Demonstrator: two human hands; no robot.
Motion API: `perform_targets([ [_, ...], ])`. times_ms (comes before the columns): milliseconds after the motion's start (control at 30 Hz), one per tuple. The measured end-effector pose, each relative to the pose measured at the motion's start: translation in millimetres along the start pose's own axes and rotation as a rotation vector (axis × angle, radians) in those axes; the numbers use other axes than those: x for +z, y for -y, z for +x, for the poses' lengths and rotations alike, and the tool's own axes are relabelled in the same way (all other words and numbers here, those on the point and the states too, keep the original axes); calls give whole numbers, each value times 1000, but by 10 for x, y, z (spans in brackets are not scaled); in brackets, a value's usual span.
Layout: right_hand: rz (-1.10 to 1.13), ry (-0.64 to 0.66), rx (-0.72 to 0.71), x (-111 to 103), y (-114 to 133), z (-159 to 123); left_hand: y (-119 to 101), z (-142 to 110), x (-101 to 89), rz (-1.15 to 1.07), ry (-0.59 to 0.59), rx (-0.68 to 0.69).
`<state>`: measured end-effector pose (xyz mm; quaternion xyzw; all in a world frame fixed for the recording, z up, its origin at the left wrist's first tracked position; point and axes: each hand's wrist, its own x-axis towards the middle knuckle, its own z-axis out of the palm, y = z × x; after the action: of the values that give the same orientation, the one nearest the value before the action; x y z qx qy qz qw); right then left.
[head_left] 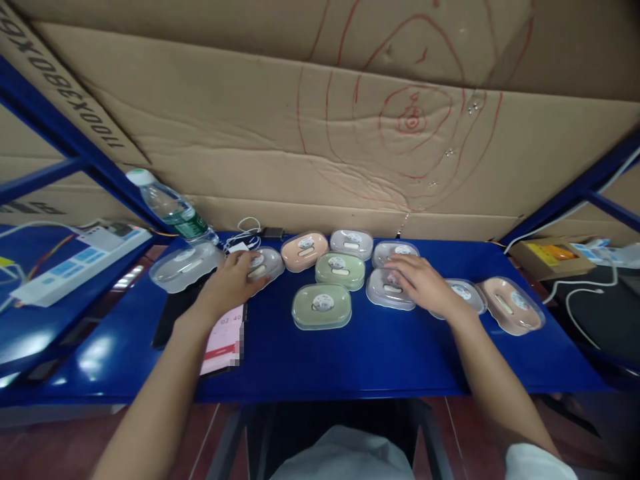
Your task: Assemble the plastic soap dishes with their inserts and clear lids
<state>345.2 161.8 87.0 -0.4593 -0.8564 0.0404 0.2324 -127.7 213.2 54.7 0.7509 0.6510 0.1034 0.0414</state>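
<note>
My left hand (231, 283) rests over the left side of a grey lidded plastic box (270, 261), fingers apart and touching it. My right hand (423, 281) lies with its fingers stretched out over another grey lidded box (387, 297), covering part of its lid. Just behind that one sits a further grey box (387, 250). Between my hands are a front green box (320, 317), a second green box (345, 273), an orange box (303, 248) and a grey box (353, 241). Round labels show on the lids.
A clear box (173, 267) and a tilted water bottle (175, 207) stand at the left. A lit phone screen (225, 333) lies under my left wrist. Past my right hand are a pale box (467, 293) and an orange box (523, 310). Cardboard (250, 133) walls the back.
</note>
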Motion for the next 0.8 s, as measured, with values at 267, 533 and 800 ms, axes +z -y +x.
perform_targets([
  [267, -190, -364, 382, -358, -250, -1170, -157, -2, 41, -2, -12, 105],
  [533, -404, -495, 764, -207, -562, -2530, -178, -717, -169, 8, -277, 35],
  [800, -55, -399, 810, -313, -1498, -2323, 596, -505, -502, -8, -108, -699],
])
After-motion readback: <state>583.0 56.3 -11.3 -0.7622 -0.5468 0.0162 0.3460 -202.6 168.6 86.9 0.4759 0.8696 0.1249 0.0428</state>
